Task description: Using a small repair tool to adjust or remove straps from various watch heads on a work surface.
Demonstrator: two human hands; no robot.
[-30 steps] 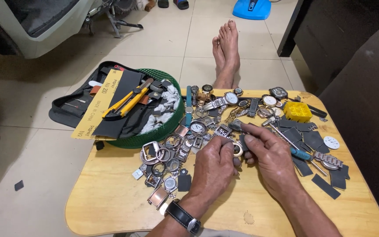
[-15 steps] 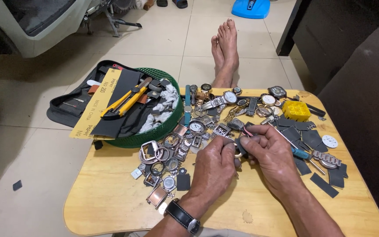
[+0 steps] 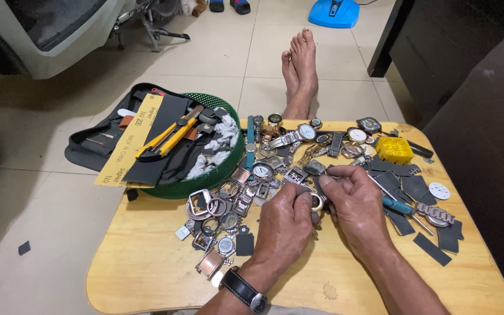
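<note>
Both hands meet over the middle of the bench [image 3: 147, 274]. The left hand [image 3: 284, 224] has its fingers pressed together around a small watch case [image 3: 317, 202], of which only a pale ring edge shows between the thumbs. The right hand [image 3: 354, 204] pinches the same case from the other side, fingers curled close.

Risk: the case is small and mostly covered, so a slip of either pinch would likely drop it into the watch parts [image 3: 228, 204] just beside the hands, where it would be hard to pick out. A sideways sweep of the right wrist could also knock the screwdriver [image 3: 395, 204] or the dark pads [image 3: 406, 189] off the bench.

Orientation: the ring's open face appears to point up toward the camera. No long axis can be told; the case is too hidden.
</note>
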